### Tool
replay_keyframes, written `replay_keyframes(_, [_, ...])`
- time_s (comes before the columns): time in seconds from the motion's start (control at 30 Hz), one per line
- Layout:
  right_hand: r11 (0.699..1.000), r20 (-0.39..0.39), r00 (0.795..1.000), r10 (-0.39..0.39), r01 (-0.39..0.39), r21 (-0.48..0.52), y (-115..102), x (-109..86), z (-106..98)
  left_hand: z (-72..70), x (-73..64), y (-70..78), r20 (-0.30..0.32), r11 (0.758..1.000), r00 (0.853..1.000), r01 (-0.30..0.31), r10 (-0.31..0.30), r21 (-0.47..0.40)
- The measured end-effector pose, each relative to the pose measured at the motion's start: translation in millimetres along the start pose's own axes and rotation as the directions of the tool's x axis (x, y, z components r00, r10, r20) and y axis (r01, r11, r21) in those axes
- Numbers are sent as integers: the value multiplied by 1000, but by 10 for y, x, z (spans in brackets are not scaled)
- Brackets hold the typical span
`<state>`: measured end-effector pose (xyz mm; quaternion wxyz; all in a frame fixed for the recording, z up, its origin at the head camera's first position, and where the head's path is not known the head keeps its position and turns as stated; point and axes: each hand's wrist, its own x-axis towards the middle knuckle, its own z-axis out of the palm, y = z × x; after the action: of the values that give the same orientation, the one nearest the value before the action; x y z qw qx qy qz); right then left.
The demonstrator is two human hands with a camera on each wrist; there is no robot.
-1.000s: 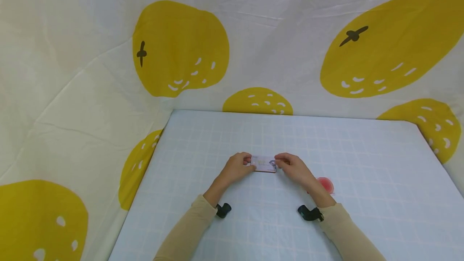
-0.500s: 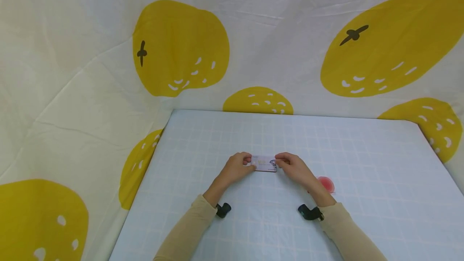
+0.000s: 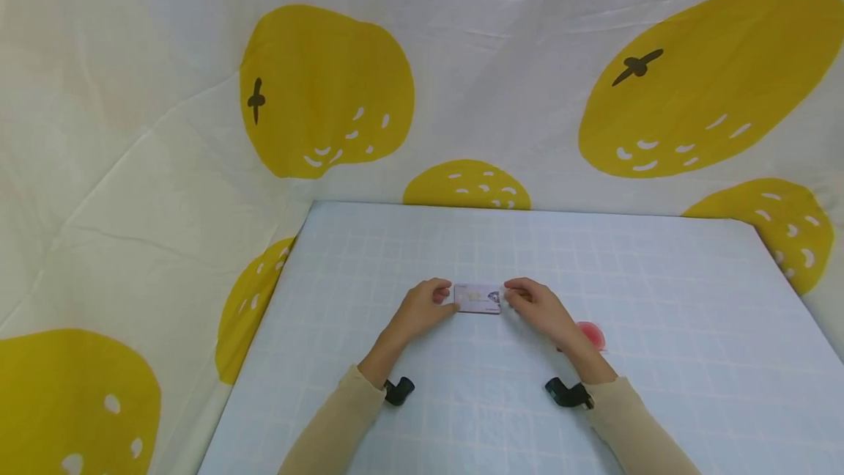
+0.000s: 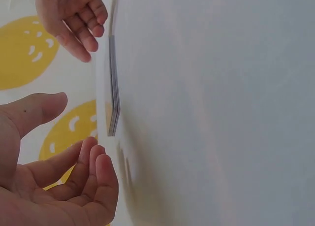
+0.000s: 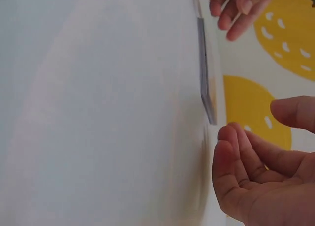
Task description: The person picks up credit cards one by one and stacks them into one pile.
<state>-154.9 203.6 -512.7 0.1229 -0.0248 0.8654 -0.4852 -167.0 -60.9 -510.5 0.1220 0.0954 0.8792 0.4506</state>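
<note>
A small stack of cards [image 3: 478, 298] lies flat on the table, its pale printed face up with a dark figure at the right end. Seen edge-on in the left wrist view, the stack [image 4: 113, 83] shows several thin layers. My left hand [image 3: 422, 308] is just beside the stack's left end, fingers loosely bent and thumb apart from them. At the other end is my right hand [image 3: 539, 308], relaxed in the same way. Both wrist views show a gap between each hand and the stack [image 5: 203, 63]; neither hand holds anything.
A red round thing [image 3: 591, 336] is on the table beside my right forearm, partly covered by it. The table [image 3: 659, 277] has a pale blue checked cover. White cloth with yellow fruit prints [image 3: 330, 86] hangs behind and to the left.
Both hands have let go of the stack's ends and drawn slightly outward, the left to the left and the right to the right. The stack stays on the table.
</note>
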Motion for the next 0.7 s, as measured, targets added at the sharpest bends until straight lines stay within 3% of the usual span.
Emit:
replay_keyframes(0.37, [996, -59, 994, -87, 86, -20, 38, -97, -59, 6, -104, 79, -17, 999, 1000, -20, 20, -27])
replay_keyframes(0.7, [999, -72, 997, -27, 25, -22, 33, -258, -230, 181, -129, 255, -11, 994, 996, -88, 88, -67])
